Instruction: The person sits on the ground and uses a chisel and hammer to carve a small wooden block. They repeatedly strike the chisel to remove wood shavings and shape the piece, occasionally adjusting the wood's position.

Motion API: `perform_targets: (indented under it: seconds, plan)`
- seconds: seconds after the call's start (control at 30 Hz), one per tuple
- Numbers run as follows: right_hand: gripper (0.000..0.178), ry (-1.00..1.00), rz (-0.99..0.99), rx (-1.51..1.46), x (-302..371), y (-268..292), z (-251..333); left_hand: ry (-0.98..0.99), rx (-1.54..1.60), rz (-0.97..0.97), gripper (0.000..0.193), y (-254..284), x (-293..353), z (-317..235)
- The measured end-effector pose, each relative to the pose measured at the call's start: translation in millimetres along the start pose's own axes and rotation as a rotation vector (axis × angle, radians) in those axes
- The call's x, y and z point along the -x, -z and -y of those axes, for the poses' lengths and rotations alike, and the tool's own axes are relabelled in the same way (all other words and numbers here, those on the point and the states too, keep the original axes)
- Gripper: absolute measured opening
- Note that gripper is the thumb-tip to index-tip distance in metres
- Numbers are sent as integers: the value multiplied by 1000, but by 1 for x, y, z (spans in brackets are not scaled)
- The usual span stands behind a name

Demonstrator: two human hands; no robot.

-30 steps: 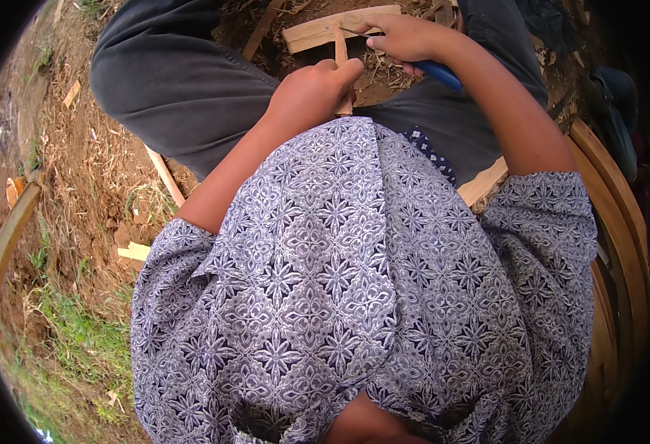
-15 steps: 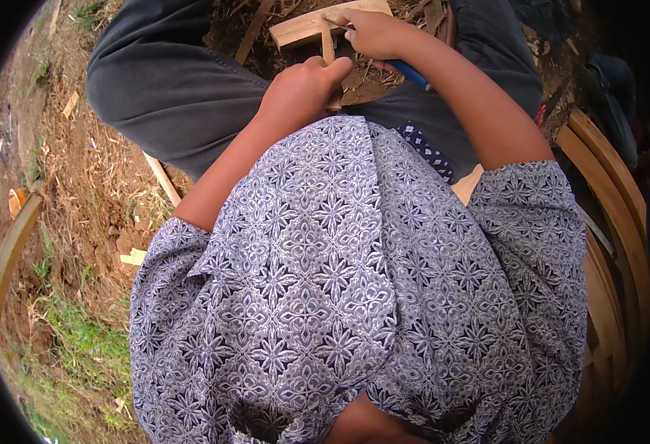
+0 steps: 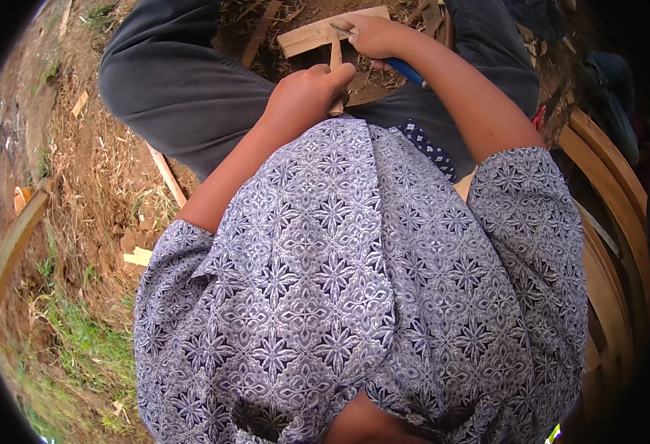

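Note:
My left hand (image 3: 306, 95) is closed around a narrow wooden stick (image 3: 335, 56), which sticks out above and a little below the fist. The stick's upper end meets the lower edge of a pale wooden board (image 3: 310, 39) lying between my legs; whether the two are joined I cannot tell. My right hand (image 3: 377, 35) grips a blue-handled tool (image 3: 408, 72) with a thin dark metal end that points left over the board, close to the stick's top. The fingers hide the tool's middle, so its exact kind does not show.
Wood offcuts (image 3: 260, 33) and shavings lie on the bare soil. Long wooden planks (image 3: 602, 166) stand at my right. At the far left is a curved-looking wooden beam (image 3: 15, 248) near grass. A slim stick (image 3: 166, 174) lies beside my left thigh.
The view has shifted slightly. The board looks a little more tilted, its left end lower. Both hands keep their holds, with the tool's tip still over the board.

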State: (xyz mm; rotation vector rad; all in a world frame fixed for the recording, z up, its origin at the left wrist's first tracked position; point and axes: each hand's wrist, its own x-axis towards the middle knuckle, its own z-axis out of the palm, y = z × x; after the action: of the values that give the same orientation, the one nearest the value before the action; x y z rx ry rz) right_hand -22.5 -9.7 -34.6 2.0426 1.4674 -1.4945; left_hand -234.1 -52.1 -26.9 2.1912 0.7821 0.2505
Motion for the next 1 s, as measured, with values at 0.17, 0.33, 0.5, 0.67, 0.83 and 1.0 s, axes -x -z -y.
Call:
perform_targets:
  seconds: [0.17,0.33,0.5,0.67,0.83,1.0]
  plan:
    - [44,-9,-17,-193,5,-1,-18,0,-44,-36,22,-8,-1,9]
    - [45,-32,58,-215,30,1,-26,28,-12,-46,30,-7,-2,11]
    - [45,4,80,-172,36,1,-21,-17,-40,-5,26,-2,-4,10]
    - [45,11,77,-168,33,3,-16,-24,-15,-17,19,-6,-4,13]
    - [45,-2,127,-96,32,14,-11,-34,11,-67,20,-8,-3,12]
    - [46,5,167,-36,31,21,-5,13,46,-46,15,-7,0,9]
